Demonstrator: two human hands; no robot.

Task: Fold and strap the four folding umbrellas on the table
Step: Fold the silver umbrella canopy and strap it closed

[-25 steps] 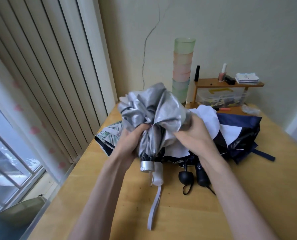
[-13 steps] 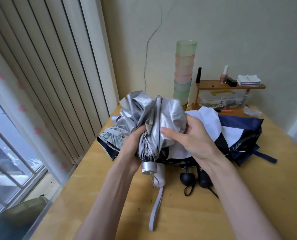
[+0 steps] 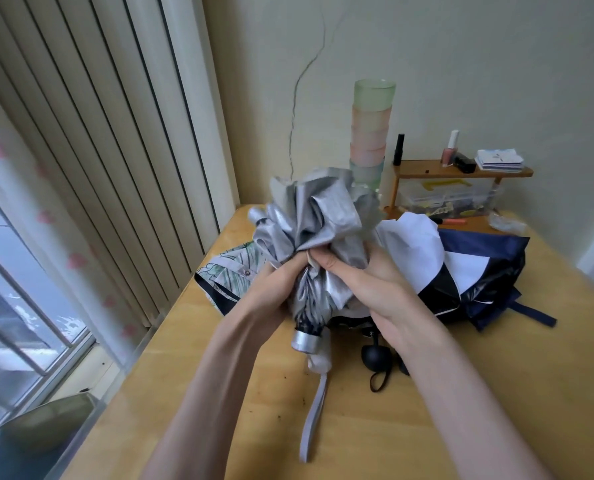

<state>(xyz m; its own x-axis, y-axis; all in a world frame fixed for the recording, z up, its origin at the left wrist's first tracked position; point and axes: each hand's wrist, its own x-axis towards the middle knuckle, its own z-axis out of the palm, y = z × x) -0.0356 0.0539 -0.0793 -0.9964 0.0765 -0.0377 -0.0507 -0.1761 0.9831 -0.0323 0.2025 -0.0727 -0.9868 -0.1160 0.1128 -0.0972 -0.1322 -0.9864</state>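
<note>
A silver folding umbrella (image 3: 319,216) is held upright above the wooden table (image 3: 496,393), its crumpled canopy bunched on top and its silver collar and pale handle pointing down. My left hand (image 3: 274,289) grips the gathered fabric from the left. My right hand (image 3: 361,282) grips it from the right, thumb pressed into the folds. Its pale wrist strap (image 3: 314,414) hangs onto the table. Behind lie a floral-print umbrella (image 3: 233,271), a white and black one (image 3: 423,244) and a navy one (image 3: 489,268).
Two black umbrella handles (image 3: 376,356) with a cord lie near my right wrist. A stack of pastel cups (image 3: 370,133) and a small wooden shelf (image 3: 461,169) with bottles and a clear box stand at the back. Vertical blinds (image 3: 91,133) and a window run along the left edge.
My right hand has closed round the silver canopy, thumb now tucked into the fabric beside my left hand. The bunched canopy is gathered tighter and sits a little higher.
</note>
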